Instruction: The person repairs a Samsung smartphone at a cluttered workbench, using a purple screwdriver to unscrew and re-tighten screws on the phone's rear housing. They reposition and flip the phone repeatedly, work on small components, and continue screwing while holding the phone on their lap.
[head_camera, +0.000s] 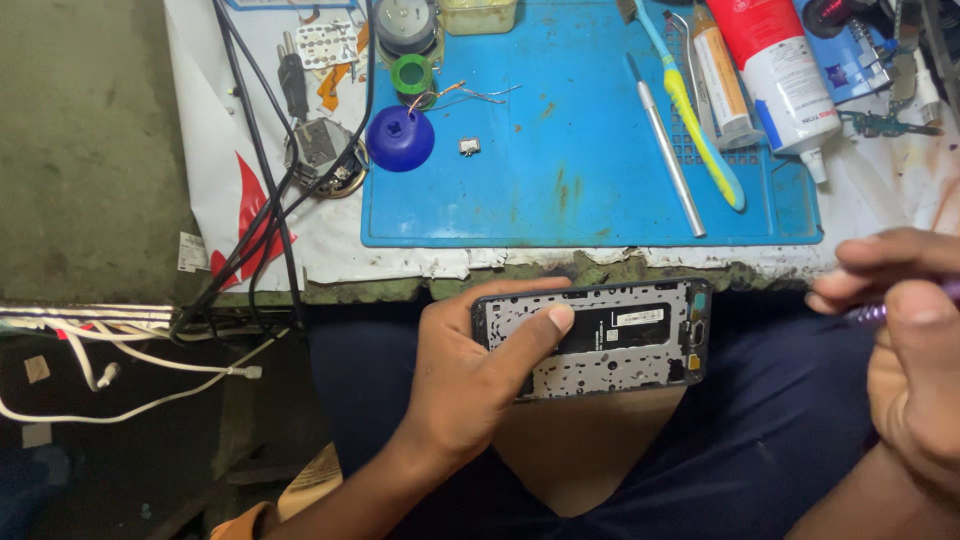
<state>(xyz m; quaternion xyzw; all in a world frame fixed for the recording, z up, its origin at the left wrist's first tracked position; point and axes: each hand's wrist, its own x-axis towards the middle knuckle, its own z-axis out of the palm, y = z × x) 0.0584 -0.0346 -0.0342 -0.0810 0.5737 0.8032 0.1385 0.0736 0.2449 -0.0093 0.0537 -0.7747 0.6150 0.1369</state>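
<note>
Left hand (470, 375) grips opened phone frame (600, 335), thumb on top | right hand (905, 330) pinches purple tool (880, 310) | blue mat (590, 190) on surface beyond

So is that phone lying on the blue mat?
No, the left hand holds the phone over the lap, below the edge of the blue mat.

Two hands are seen: the left hand (470, 385) and the right hand (905, 350). One phone frame (610, 338) is counted, one blue mat (580, 190), one toothbrush (695, 115), one metal rod (668, 150), two tubes (785, 70) (722, 80), one blue cap (400, 138) and one green reel (412, 73).
</note>
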